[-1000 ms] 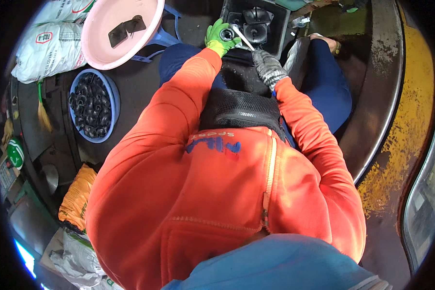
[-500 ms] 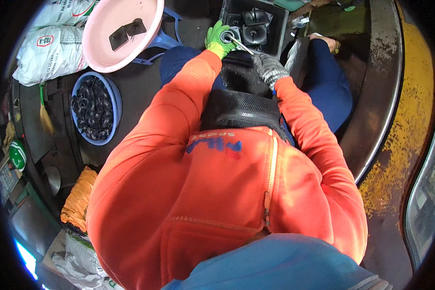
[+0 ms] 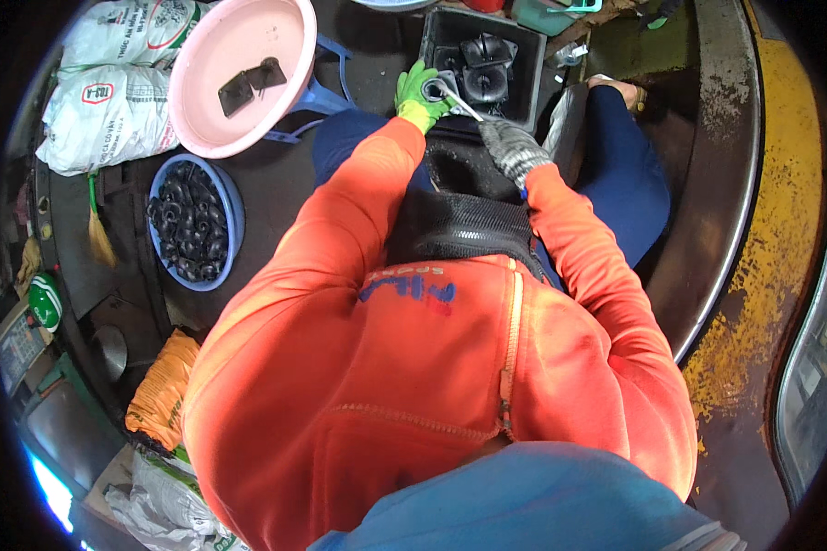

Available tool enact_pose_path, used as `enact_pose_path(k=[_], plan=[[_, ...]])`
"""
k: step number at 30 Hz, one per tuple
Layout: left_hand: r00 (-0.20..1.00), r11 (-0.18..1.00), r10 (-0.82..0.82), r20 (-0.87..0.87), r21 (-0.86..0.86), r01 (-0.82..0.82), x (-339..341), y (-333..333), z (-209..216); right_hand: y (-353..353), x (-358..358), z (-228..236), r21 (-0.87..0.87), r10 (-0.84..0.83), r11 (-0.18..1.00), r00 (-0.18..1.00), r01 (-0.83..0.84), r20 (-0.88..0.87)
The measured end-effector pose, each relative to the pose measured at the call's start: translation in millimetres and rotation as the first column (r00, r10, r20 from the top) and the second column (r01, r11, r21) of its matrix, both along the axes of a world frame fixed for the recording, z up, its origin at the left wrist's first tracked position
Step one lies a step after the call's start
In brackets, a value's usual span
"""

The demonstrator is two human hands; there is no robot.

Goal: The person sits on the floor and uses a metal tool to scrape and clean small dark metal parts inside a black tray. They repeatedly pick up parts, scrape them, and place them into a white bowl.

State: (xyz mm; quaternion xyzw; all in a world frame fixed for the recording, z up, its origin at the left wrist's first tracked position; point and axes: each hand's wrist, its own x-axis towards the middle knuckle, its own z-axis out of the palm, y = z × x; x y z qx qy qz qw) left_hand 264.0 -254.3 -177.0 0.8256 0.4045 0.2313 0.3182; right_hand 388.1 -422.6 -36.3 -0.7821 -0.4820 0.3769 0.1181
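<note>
Nearest the camera, a blue cap (image 3: 524, 496) and an orange zip jacket (image 3: 432, 358) fill the lower view, with a black mesh waist bag (image 3: 459, 223) beyond them. Past the bag, the left hand (image 3: 417, 92), in a green glove, is closed around a dark ring-shaped part (image 3: 434, 90), its round opening facing up. The right hand (image 3: 513, 147), in a grey knit glove, grips a slim pale tool (image 3: 460, 101) that slants across to the part, its far end at the opening; whether it is a brush or a scraper is too small to tell. The step in hand looks to be working that end at the ring's opening, and a good next move calls for a firm left grip and a light, steady right wrist.

Just beyond the hands is a black crate (image 3: 527, 92) with dark moulded pieces (image 3: 484, 83) in it. To the left, on the dark floor (image 3: 280, 197), a blue basin (image 3: 233, 220) is heaped with black curved parts (image 3: 188, 220). Farther off, a pink basin (image 3: 198, 101), resting on a blue plastic stool (image 3: 320, 96), holds two dark square plates (image 3: 236, 95). White woven sacks (image 3: 110, 129) lie beside it, and a worn yellow metal edge (image 3: 735, 358) curves along the right.
</note>
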Motion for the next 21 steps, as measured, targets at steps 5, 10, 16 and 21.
enact_pose_path(k=[5, 10, 16, 21], plan=[[0.846, 0.958, 0.246, 0.472, -0.253, -0.137, 23, 54, 46, -32, 20, 66, 0.307, -0.417, 0.759, 0.791, 0.574, -0.447], [0.942, 0.969, 0.236, 0.238, -0.133, -0.209, 76, 159, 87, -49, 33, 89, -0.242, -0.493, 0.477, 0.03, 0.845, -0.87], [0.691, 0.967, -0.156, -0.705, 0.035, 0.254, 94, 166, 66, -39, 52, 80, -0.487, -0.319, 0.386, -0.381, 0.784, -0.868], [0.95, 0.909, -0.288, -0.122, 0.278, 0.311, 105, 77, 70, -34, 49, 81, -0.466, -0.416, 0.368, -0.306, 0.804, -0.856]])
